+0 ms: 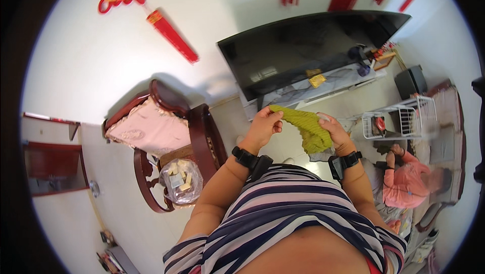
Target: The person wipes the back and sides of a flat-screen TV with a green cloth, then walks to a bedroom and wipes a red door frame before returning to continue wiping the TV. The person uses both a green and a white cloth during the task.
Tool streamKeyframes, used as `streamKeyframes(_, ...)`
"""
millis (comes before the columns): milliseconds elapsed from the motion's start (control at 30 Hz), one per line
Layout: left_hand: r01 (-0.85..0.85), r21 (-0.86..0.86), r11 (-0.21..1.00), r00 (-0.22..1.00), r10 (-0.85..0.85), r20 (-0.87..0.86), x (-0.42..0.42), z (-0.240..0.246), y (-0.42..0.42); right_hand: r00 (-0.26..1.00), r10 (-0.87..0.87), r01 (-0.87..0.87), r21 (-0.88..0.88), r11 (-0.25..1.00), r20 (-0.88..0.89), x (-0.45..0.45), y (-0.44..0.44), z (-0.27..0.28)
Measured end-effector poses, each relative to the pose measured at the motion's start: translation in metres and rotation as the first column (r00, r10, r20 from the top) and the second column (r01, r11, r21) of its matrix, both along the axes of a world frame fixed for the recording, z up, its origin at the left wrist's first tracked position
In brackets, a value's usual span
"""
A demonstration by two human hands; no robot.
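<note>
Between my two hands a green ribbed knit cloth [303, 122] is stretched, its lower part hanging in a bunch. My left hand [268, 124] pinches its upper left corner between thumb and fingers. At the cloth's right edge, my right hand [334, 128] grips it with the thumb on top; something pale and clear, too small to name, shows by those fingertips. A grey cloth [321, 156] shows just below the green one, partly hidden behind it.
A wooden armchair [208, 137] stands at left, with a clear plastic bag of small boxes [182, 180] on it. A television [310, 46] stands ahead on a low cabinet [341, 87]. At right are a white wire rack [403, 118] and a seated person in pink [405, 185].
</note>
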State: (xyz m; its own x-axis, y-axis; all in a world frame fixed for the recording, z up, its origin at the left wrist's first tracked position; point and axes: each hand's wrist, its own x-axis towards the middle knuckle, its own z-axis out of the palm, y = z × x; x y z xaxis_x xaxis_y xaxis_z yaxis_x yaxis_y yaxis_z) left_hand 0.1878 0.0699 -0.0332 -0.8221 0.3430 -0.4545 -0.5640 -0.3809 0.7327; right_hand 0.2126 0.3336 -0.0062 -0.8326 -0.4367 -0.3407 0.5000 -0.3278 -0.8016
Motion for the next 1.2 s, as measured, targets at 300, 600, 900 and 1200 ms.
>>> streamKeyframes(300,0.259,-0.520,0.814,0.926,-0.362,-0.105,-0.044,-0.035,-0.174,0.988,-0.058,0.087,-0.196,0.977,0.145,-0.080,-0.165,0.010)
streamKeyframes(600,0.104,0.202,0.974,0.972,-0.142,0.185,-0.089,-0.020,-0.256,0.933,0.105,0.118,0.568,0.814,-0.344,-0.126,-0.303,-0.005)
streamKeyframes(900,-0.154,0.592,0.791,0.909,-0.122,0.399,-0.091,-0.038,-0.259,0.877,0.220,0.139,0.665,0.734,-0.427,-0.132,-0.355,-0.049)
streamKeyframes(1200,-0.402,0.559,0.725,0.858,0.085,0.507,-0.093,-0.066,-0.224,0.916,-0.388,0.401,0.232,0.886,-0.102,-0.145,-0.325,-0.055)
